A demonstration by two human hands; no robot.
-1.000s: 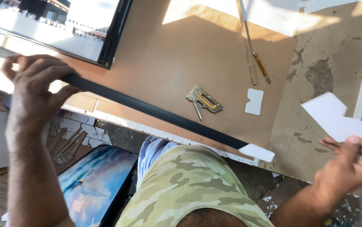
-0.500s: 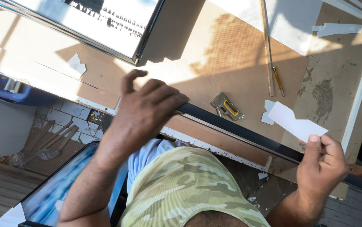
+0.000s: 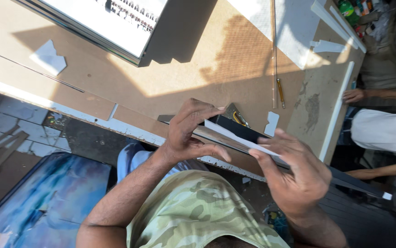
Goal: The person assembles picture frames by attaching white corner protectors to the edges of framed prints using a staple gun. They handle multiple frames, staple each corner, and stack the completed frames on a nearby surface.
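Brown board covers the big work table [image 3: 115, 87], and sun and shadow lie across it. Closest to the camera is the person's camouflage shirt [image 3: 193, 211]. Just past it, both hands meet at the table's near edge. The left hand [image 3: 191, 133] curls its fingers over the end of a long black strip [image 3: 248, 133] and a thin white card piece [image 3: 239, 138] that lies along it. The right hand [image 3: 294, 172] is partly open, with its fingers pressed flat on the white card piece and the strip from the other side. The strip runs on to the right, past the table edge, out to a white tip.

Right behind the hands, a small metal tool [image 3: 237, 117] with yellow on it lies on the board. Near it sits a small white scrap [image 3: 271, 123]. Farther back, a long thin rod [image 3: 274, 50] and a yellow-handled tool [image 3: 281, 93] lie on the board. A framed picture [image 3: 110, 23] lies at the far left, with another white scrap [image 3: 48, 57] near it. On the right, beside the table, another person [image 3: 381, 128] in a white shirt is partly seen.
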